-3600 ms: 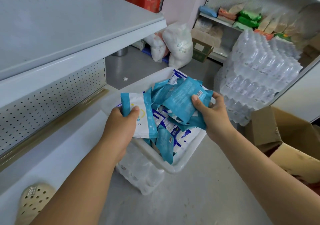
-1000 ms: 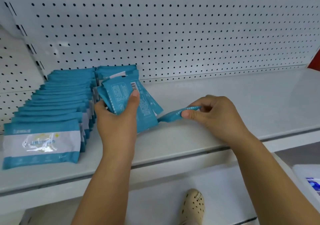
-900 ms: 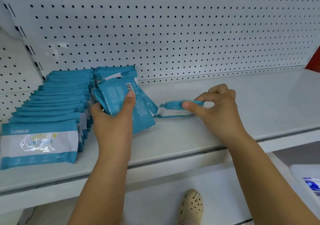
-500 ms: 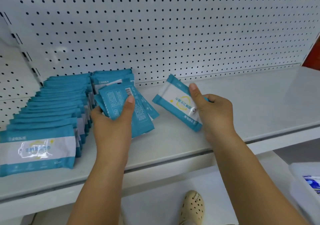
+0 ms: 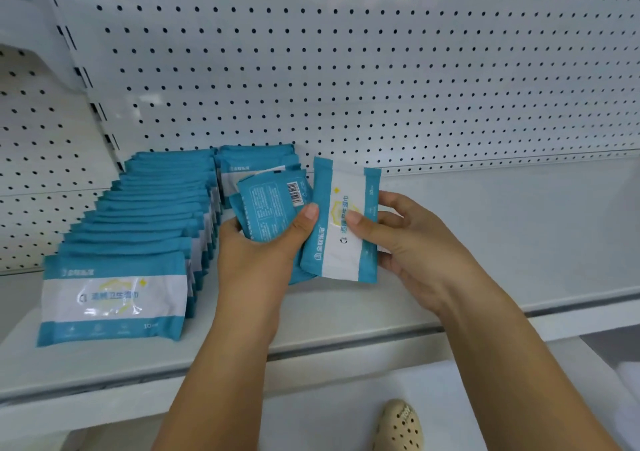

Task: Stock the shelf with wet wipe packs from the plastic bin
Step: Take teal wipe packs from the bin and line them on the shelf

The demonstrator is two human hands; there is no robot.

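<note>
Head view: left hand point(image 5: 256, 263) grips a small bundle of wet wipe packs point(image 5: 270, 208), barcode side up, thumb across the front. Right hand point(image 5: 415, 249) pinches a single wet wipe pack point(image 5: 339, 253), standing on end, printed face to camera, touching the bundle at its 3 o'clock. Both are over the white shelf point(image 5: 502, 242). At 9 o'clock of the left hand, a row of packs point(image 5: 138, 228) lies overlapped on the shelf. A short stack point(image 5: 256, 157) sits at 12 o'clock against the pegboard back panel point(image 5: 346, 69). A beige perforated shoe point(image 5: 398, 426) is at 6 o'clock.

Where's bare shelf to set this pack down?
Bare: the shelf right of the right hand, from pegboard to front lip. Crowded: the left end, taken by the long pack row, with a short row behind the left hand.
</note>
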